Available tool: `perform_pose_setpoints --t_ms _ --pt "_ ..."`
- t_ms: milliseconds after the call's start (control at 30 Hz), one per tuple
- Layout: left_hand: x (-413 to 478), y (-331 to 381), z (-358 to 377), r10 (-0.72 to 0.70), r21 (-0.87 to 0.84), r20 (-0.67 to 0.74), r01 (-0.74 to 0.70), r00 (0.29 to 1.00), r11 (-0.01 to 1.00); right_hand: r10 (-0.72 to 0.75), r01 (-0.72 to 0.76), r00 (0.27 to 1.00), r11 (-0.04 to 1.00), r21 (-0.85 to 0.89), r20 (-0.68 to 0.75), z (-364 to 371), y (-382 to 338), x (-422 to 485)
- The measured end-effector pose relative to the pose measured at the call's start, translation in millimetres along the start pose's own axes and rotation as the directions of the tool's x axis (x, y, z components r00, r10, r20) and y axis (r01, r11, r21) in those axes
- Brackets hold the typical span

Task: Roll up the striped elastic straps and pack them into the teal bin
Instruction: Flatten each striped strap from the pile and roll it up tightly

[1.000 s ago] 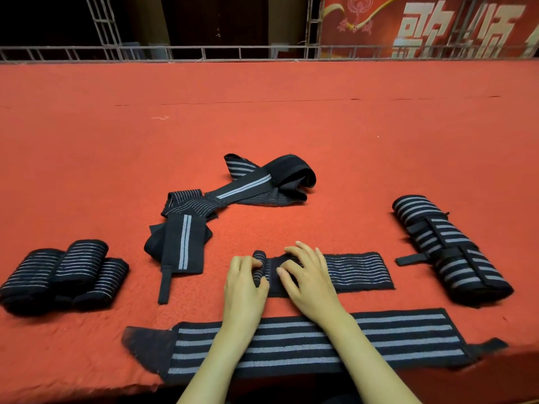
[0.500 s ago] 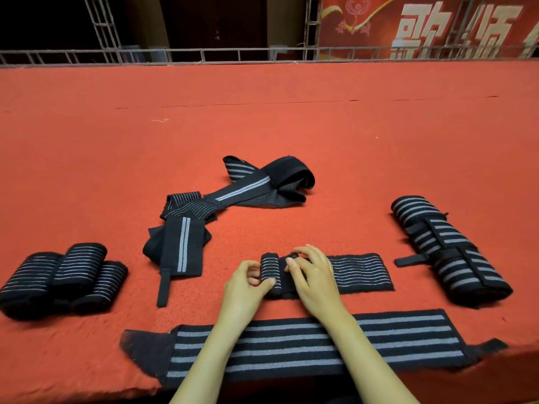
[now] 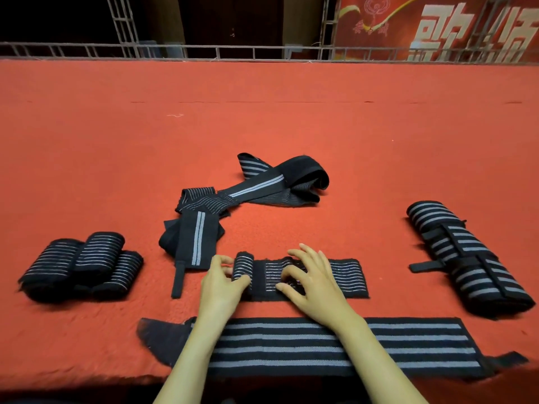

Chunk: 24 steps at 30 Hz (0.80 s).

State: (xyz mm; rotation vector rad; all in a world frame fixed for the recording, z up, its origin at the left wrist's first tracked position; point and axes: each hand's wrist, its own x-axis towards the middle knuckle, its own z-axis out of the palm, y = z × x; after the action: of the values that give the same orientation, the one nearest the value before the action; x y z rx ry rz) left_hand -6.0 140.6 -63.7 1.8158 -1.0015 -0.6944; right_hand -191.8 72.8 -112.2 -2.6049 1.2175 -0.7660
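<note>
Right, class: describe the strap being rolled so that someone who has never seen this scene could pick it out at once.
Start from the red carpet and find the wide flat strap along its near edge. Just beyond it lies a shorter, thin-striped strap under the left hand and right hand. Unlike its neighbours, only its left end is rolled, the rest flat.

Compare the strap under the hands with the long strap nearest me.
The handled strap is shorter with many thin stripes; the long strap has four broad ones. The handled strap is rolled at its left end; the long strap lies flat. Both are black with grey stripes.
</note>
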Motion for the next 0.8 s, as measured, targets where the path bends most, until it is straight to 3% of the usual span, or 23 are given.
perform_pose_setpoints --t_ms 167,367,433,567,667,800 --pt "-11 -5 13 0.209 0.210 -0.083 -0.188 0.974 0.959 -0.035 0.035 0.999 0.999 -0.009 0.008 2 -1 -1" --pt "-16 -9 27 0.385 0.141 0.070 -0.391 0.920 0.910 -0.010 0.012 0.999 0.999 0.038 -0.044 1 0 -2" --pt "-14 -8 20 0.368 0.096 0.127 -0.380 0.921 0.920 0.008 -0.005 0.998 0.999 0.042 -0.062 0 0 -2" --pt "-8 -7 12 0.221 -0.048 0.181 -0.216 0.958 0.975 0.025 -0.024 0.997 0.999 0.022 -0.068 0 0 -3" --pt "-10 -4 20 0.077 0.047 0.151 -0.085 0.985 0.995 0.017 -0.014 0.997 0.999 0.037 -0.071 -1 0 -3" --pt "-15 5 32 0.084 0.172 0.124 -0.104 0.989 0.980 0.009 -0.006 0.998 0.999 0.048 -0.069 -1 0 -4"
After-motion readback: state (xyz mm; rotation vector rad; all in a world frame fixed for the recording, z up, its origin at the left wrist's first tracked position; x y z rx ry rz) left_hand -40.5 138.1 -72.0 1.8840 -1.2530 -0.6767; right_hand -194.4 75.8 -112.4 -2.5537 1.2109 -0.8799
